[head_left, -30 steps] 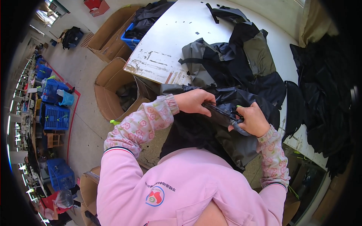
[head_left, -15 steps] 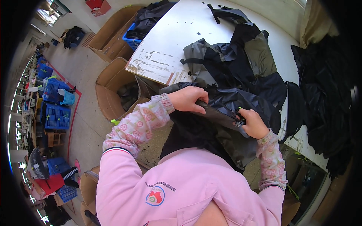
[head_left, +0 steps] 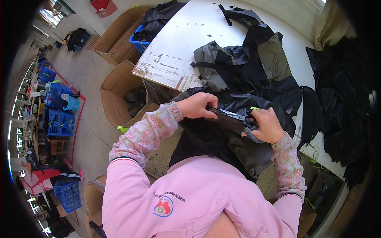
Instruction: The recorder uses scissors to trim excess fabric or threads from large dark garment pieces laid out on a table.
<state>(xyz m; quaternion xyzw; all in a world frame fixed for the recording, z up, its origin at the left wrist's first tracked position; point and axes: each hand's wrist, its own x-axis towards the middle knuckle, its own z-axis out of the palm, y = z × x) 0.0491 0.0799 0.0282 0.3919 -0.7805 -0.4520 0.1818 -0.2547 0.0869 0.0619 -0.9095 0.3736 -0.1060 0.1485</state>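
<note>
Thumb and fingers of my left hand (head_left: 197, 106) pinch the edge of a dark grey and black fabric piece (head_left: 232, 137), which hangs down over my lap. My right hand (head_left: 266, 126) grips a pair of scissors (head_left: 234, 115) by the handles. Their silvery blades point left along the fabric's edge, with the tips close to my left fingers. Whether the blades are fully closed is hard to make out. More of the black and grey fabric (head_left: 274, 59) spreads from my hands back across the white table (head_left: 174, 47).
Open cardboard boxes (head_left: 113, 85) stand left of the table, beside a blue crate (head_left: 139, 45) of dark cloth. A black fabric heap (head_left: 341, 99) hangs at the right edge. Far left, a person in red (head_left: 41, 178) is near a blue basket (head_left: 67, 196).
The scissor blades now show plainly along the fabric edge; before, they were mostly hidden. My right hand has turned and shifted slightly. The person at far left has changed posture.
</note>
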